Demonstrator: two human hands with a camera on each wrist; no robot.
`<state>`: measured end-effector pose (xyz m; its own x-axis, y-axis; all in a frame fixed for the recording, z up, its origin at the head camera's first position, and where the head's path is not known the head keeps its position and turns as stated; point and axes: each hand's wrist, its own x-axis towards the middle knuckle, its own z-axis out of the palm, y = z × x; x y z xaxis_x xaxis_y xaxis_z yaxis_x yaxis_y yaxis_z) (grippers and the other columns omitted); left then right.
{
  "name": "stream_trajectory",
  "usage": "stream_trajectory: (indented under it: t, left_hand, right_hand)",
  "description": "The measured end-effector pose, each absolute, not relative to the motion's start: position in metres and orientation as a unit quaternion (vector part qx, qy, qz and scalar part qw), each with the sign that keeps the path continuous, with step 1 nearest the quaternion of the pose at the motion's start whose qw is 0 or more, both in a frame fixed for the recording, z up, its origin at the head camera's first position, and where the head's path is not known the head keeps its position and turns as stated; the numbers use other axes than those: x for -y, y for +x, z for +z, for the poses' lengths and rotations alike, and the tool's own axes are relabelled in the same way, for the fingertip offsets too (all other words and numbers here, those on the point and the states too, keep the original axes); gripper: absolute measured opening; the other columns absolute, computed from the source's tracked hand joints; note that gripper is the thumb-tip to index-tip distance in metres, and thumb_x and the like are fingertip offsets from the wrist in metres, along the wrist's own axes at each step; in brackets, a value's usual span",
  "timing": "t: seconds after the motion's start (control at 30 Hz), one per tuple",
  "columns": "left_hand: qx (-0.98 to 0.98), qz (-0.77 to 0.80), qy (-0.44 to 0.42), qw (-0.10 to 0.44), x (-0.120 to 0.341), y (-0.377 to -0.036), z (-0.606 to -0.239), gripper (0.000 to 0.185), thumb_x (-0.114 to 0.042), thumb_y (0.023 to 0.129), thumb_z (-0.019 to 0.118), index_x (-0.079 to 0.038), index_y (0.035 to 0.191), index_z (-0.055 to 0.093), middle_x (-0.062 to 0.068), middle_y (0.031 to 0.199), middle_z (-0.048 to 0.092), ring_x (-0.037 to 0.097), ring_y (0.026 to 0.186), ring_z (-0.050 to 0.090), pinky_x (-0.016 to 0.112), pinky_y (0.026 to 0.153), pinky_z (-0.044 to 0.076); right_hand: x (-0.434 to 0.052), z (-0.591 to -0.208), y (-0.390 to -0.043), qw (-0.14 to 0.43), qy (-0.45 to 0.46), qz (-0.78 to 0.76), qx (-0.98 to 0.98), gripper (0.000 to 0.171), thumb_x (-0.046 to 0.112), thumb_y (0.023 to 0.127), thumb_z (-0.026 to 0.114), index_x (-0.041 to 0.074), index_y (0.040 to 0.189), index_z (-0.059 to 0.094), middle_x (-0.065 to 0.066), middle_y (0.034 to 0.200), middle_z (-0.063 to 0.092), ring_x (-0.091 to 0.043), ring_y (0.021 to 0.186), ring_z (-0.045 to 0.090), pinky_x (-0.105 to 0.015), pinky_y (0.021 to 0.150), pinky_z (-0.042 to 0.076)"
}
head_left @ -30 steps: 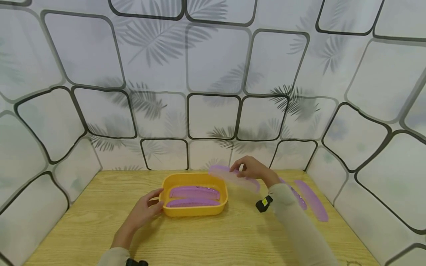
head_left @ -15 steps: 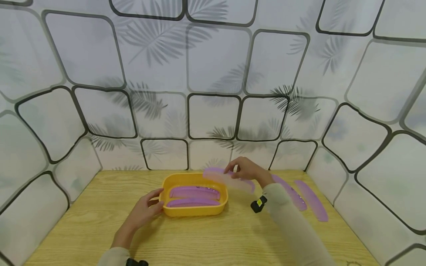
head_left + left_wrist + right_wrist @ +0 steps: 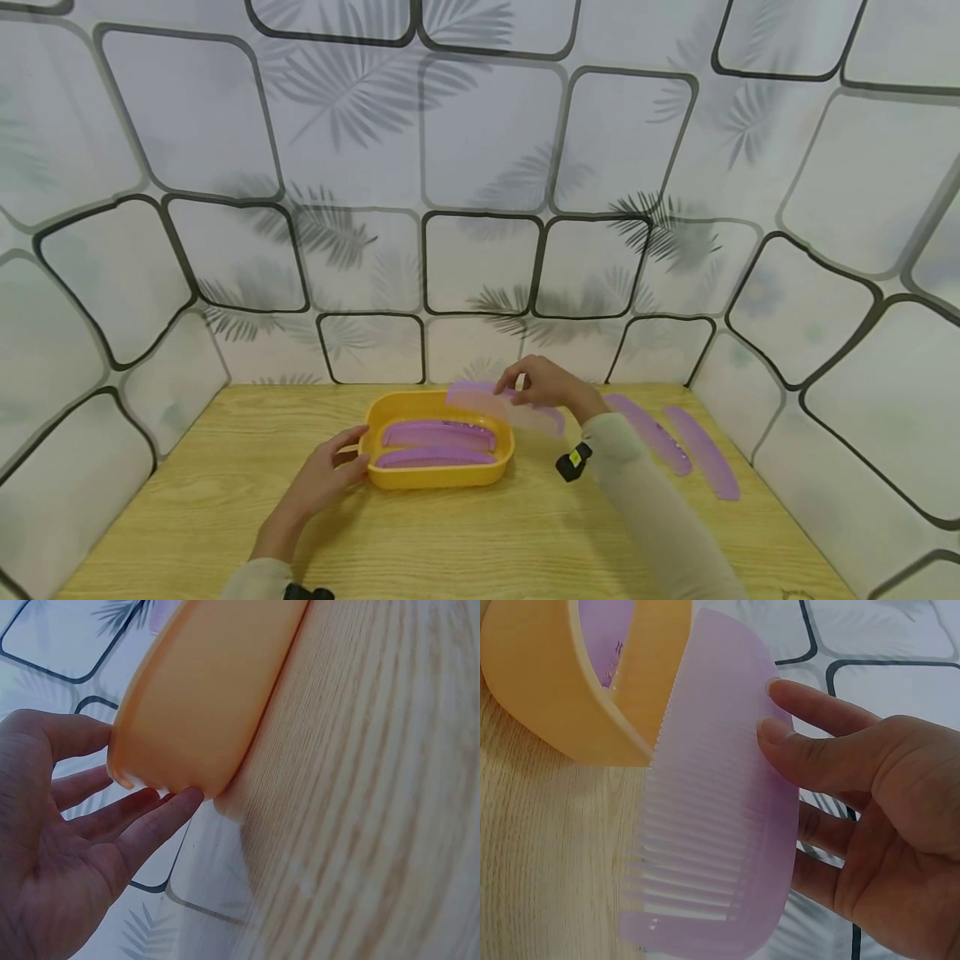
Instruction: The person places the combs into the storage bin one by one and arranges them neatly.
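Note:
In the head view my right hand (image 3: 546, 385) pinches a pale purple, see-through comb (image 3: 542, 419) by its spine, thumb on one face. The comb is tilted, and its left end overlaps the back right rim of the yellow basket (image 3: 438, 478). Its teeth point toward the basket side in the right wrist view, where the hand (image 3: 885, 780) shows close up. My left hand (image 3: 330, 467) touches the basket's left end with spread, fairly straight fingertips; the left wrist view shows these fingers (image 3: 161, 825) against the end wall. Inside lie a purple comb (image 3: 438, 434) and another comb (image 3: 435, 457), side by side.
To the right of my right forearm, a purple comb with a dotted pattern (image 3: 651, 433) lies on the wooden table (image 3: 465, 542). Beside it is a plain purple comb (image 3: 703, 454). Patterned walls (image 3: 480, 267) enclose the table at the back and both sides.
My right hand has moved left with the comb, bringing its end over the basket's right rim. More of the patterned comb on the table now shows. The left hand and basket stay still.

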<state>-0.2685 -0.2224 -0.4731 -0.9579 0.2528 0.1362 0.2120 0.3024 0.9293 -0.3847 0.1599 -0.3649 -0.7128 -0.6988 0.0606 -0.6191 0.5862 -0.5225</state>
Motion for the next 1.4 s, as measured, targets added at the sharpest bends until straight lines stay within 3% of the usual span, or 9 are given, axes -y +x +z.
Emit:
stream_trajectory:
  t: [0.27,0.47,0.7,0.93,1.4]
  left_hand:
    - [-0.806,0.574,0.143,0.018,0.222,-0.268,-0.472,0.061,-0.012,0.105,0.06,0.009,0.156,0.034,0.037,0.152,0.041,0.051,0.131,0.055,0.034,0.091,0.064]
    - [-0.805,0.575,0.142,0.019,0.222,-0.268,-0.473,0.061,-0.012,0.105,0.06,0.009,0.156,0.034,0.037,0.152,0.041,0.051,0.131,0.055,0.034,0.091,0.064]
    - [-0.805,0.577,0.139,0.02,0.222,-0.268,-0.473,0.061,-0.012,0.105,0.06,0.009,0.156,0.034,0.036,0.152,0.041,0.05,0.132,0.055,0.033,0.091,0.064]
    - [-0.816,0.56,0.142,0.01,0.222,-0.269,-0.474,0.06,-0.012,0.105,0.06,0.008,0.155,0.036,0.037,0.151,0.043,0.051,0.132,0.055,0.034,0.09,0.064]
    - [-0.82,0.554,0.143,0.004,0.223,-0.27,-0.475,0.059,-0.013,0.104,0.061,0.008,0.154,0.037,0.036,0.151,0.044,0.05,0.131,0.056,0.033,0.09,0.064]
  right_hand:
    - [-0.152,-0.368,-0.384,0.079,-0.384,-0.255,-0.884,0.02,-0.003,0.093,0.071,0.005,0.11,0.079,-0.014,0.103,0.074,-0.014,0.072,0.064,-0.02,0.061,0.056]
    - [-0.145,-0.369,-0.382,0.096,-0.383,-0.249,-0.885,0.021,-0.002,0.094,0.07,0.006,0.111,0.079,-0.012,0.099,0.072,-0.007,0.066,0.061,-0.018,0.06,0.055]
    - [-0.136,-0.368,-0.38,0.081,-0.414,-0.223,-0.879,0.02,-0.003,0.093,0.071,0.005,0.108,0.079,-0.009,0.098,0.074,-0.011,0.085,0.059,-0.018,0.07,0.055]
    - [-0.128,-0.372,-0.386,0.085,-0.41,-0.217,-0.882,0.02,-0.003,0.093,0.071,0.009,0.106,0.08,-0.008,0.098,0.074,-0.021,0.09,0.064,-0.02,0.073,0.055]
    - [-0.108,-0.37,-0.385,0.087,-0.425,-0.196,-0.88,0.018,0.0,0.093,0.073,0.01,0.106,0.081,-0.005,0.095,0.074,-0.009,0.083,0.058,-0.019,0.072,0.053]
